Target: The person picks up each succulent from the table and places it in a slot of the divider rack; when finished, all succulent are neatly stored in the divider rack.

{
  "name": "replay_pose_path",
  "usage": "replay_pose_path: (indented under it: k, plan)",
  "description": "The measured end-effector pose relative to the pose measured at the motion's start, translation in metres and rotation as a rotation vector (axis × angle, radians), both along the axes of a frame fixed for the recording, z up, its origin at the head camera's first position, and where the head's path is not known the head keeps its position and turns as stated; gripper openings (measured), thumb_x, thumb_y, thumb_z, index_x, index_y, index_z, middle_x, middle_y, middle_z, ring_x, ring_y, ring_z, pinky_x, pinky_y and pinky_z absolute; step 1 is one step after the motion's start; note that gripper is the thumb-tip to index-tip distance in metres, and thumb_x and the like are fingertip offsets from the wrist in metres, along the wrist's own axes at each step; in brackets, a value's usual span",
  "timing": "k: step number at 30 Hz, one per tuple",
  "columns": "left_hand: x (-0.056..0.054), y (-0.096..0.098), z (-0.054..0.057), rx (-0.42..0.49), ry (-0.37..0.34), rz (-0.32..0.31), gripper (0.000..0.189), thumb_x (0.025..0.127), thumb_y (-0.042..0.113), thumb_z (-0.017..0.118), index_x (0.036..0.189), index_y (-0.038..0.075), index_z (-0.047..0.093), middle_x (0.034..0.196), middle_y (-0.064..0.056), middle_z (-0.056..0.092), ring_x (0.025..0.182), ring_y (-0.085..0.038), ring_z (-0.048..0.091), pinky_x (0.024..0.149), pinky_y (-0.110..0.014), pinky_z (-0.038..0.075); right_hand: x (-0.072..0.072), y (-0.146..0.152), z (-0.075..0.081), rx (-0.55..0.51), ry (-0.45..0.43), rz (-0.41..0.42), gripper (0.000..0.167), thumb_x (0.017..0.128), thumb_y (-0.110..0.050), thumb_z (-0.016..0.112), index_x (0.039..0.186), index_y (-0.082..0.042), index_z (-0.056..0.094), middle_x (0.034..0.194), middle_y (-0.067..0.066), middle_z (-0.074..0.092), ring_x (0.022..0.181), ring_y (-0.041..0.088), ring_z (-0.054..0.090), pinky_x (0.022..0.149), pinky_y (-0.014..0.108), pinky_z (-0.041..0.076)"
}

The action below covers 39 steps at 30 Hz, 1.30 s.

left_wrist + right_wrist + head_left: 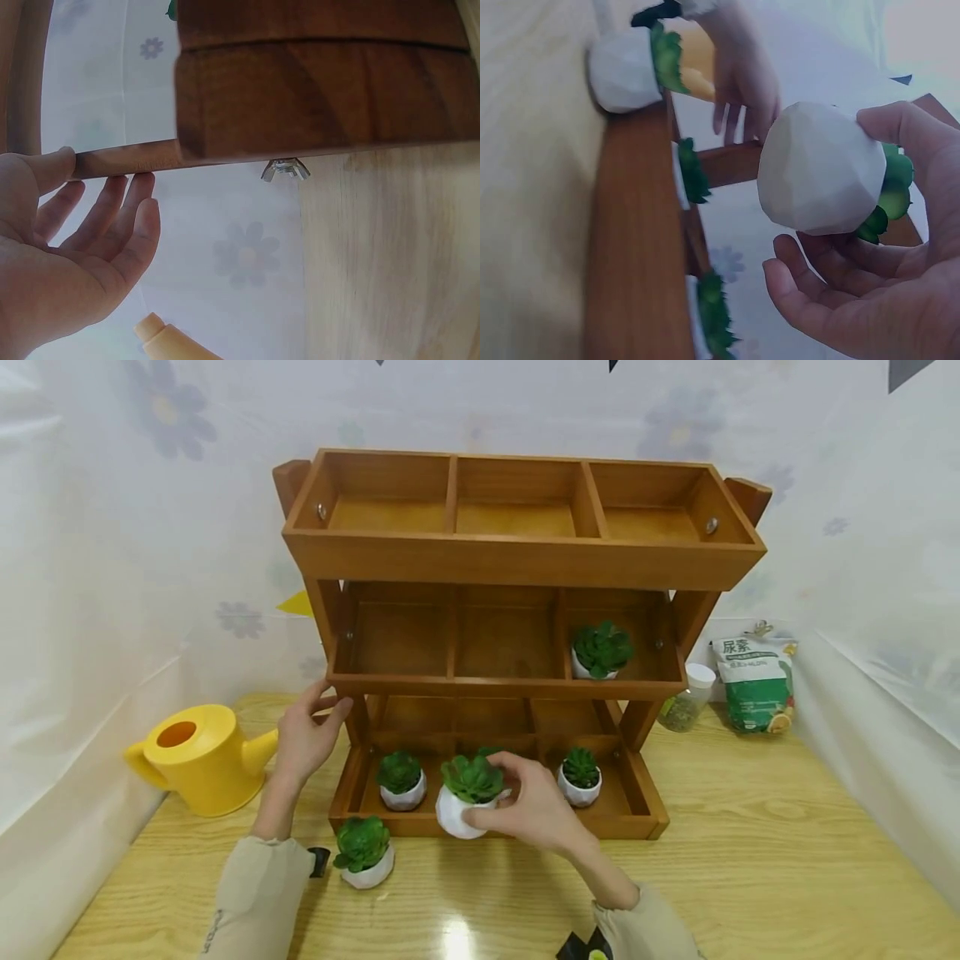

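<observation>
The right hand (528,806) has thumb and fingers clamped on a white-potted succulent (452,814), held in the air before the middle of the bottom tier's front edge; the hand covers the pot's right side in the head view. Just behind, only some leaves of another plant (489,750) show. The left hand (306,735) pinches the left upright of the wooden rack (525,560), some fingertips hard to make out. Off the rack's left front corner stands a front plant (362,843). Toward the table's left edge is a yellow watering can (210,768), cut off to its spout in the left wrist view; near the back right corner, a bag (757,689) bears print too small to read
</observation>
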<state>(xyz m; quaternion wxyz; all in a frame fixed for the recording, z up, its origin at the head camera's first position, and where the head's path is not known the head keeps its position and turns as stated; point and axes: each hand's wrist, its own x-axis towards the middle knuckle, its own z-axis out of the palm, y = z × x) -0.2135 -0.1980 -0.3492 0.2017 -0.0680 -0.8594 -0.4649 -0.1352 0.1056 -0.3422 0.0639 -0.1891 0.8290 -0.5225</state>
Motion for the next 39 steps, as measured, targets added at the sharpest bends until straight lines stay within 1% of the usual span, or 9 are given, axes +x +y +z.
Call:
replay_pose_path:
  k: [2, 7, 13, 16, 20, 24, 25, 35, 39]
  plan:
    - [0.0, 0.0, 0.001, -0.001, -0.003, -0.009, 0.046, 0.099, 0.021, 0.055, 0.141, 0.006, 0.048, 0.125, -0.027, 0.058, 0.104, -0.044, 0.062, 0.084, -0.056, 0.051, -0.004, 0.005, 0.01, -0.015, 0.005, 0.001, 0.049, 0.077, -0.025, 0.079, 0.117, -0.004, 0.06, 0.096, 0.005, 0.067, 0.08, 0.027, 0.065, 0.065, 0.033, 0.054]
    - [0.0, 0.001, 0.001, -0.004, -0.001, -0.014, 0.046, 0.099, 0.02, 0.055, 0.142, 0.006, 0.047, 0.13, -0.025, 0.055, 0.107, -0.043, 0.06, 0.085, -0.056, 0.051, -0.012, 0.009, 0.035, -0.001, -0.011, 0.027, 0.05, 0.08, -0.026, 0.076, 0.121, -0.005, 0.059, 0.098, 0.004, 0.066, 0.087, 0.024, 0.063, 0.069, 0.035, 0.053]
    - [0.001, -0.001, 0.001, -0.006, 0.001, -0.009, 0.047, 0.099, 0.02, 0.055, 0.142, 0.003, 0.046, 0.133, -0.026, 0.053, 0.108, -0.043, 0.059, 0.085, -0.056, 0.051, -0.019, 0.005, 0.058, -0.023, -0.05, 0.114, 0.048, 0.082, -0.026, 0.074, 0.121, -0.004, 0.058, 0.097, 0.006, 0.066, 0.087, 0.024, 0.063, 0.073, 0.036, 0.053]
    - [0.001, 0.0, 0.001, -0.008, -0.002, -0.01, 0.048, 0.099, 0.021, 0.055, 0.142, 0.003, 0.046, 0.133, -0.026, 0.053, 0.108, -0.044, 0.059, 0.086, -0.056, 0.05, -0.022, 0.003, 0.07, -0.004, -0.048, 0.141, 0.05, 0.081, -0.025, 0.074, 0.123, -0.004, 0.057, 0.099, 0.006, 0.066, 0.089, 0.024, 0.062, 0.075, 0.037, 0.053]
    - [0.001, 0.0, 0.0, -0.009, -0.006, -0.012, 0.048, 0.099, 0.022, 0.054, 0.142, 0.004, 0.045, 0.133, -0.025, 0.052, 0.109, -0.043, 0.059, 0.086, -0.056, 0.05, -0.027, 0.002, 0.088, 0.033, 0.012, 0.158, 0.056, 0.08, -0.023, 0.075, 0.128, -0.003, 0.054, 0.106, 0.007, 0.065, 0.092, 0.022, 0.063, 0.076, 0.036, 0.054]
    - [0.001, 0.001, 0.0, -0.016, -0.003, -0.004, 0.048, 0.099, 0.021, 0.055, 0.142, 0.004, 0.045, 0.131, -0.027, 0.053, 0.106, -0.044, 0.06, 0.084, -0.056, 0.051, -0.032, 0.004, 0.104, 0.063, 0.094, 0.17, 0.054, 0.079, -0.022, 0.076, 0.125, -0.005, 0.056, 0.107, 0.006, 0.065, 0.092, 0.022, 0.064, 0.075, 0.035, 0.054]
    - [0.0, 0.001, 0.0, -0.017, 0.0, -0.004, 0.047, 0.099, 0.021, 0.055, 0.142, 0.004, 0.046, 0.131, -0.027, 0.054, 0.106, -0.044, 0.06, 0.084, -0.056, 0.051, -0.034, 0.004, 0.107, 0.066, 0.105, 0.175, 0.051, 0.079, -0.022, 0.076, 0.123, -0.006, 0.057, 0.104, 0.006, 0.066, 0.091, 0.023, 0.065, 0.075, 0.035, 0.055]
    - [0.0, 0.0, -0.001, -0.018, 0.026, 0.001, 0.046, 0.098, 0.019, 0.056, 0.141, 0.003, 0.047, 0.129, -0.027, 0.055, 0.105, -0.044, 0.061, 0.083, -0.056, 0.052, -0.05, 0.011, 0.136, 0.192, 0.209, 0.167, 0.056, 0.076, -0.025, 0.078, 0.125, -0.007, 0.057, 0.101, 0.004, 0.068, 0.089, 0.021, 0.065, 0.076, 0.034, 0.055]
    - [0.0, 0.0, -0.001, -0.019, 0.02, 0.0, 0.047, 0.098, 0.019, 0.056, 0.141, 0.004, 0.047, 0.128, -0.027, 0.056, 0.105, -0.044, 0.061, 0.083, -0.056, 0.051, -0.057, 0.012, 0.149, 0.263, 0.265, 0.128, 0.06, 0.076, -0.03, 0.078, 0.127, -0.007, 0.056, 0.101, 0.003, 0.067, 0.084, 0.021, 0.064, 0.072, 0.035, 0.054]
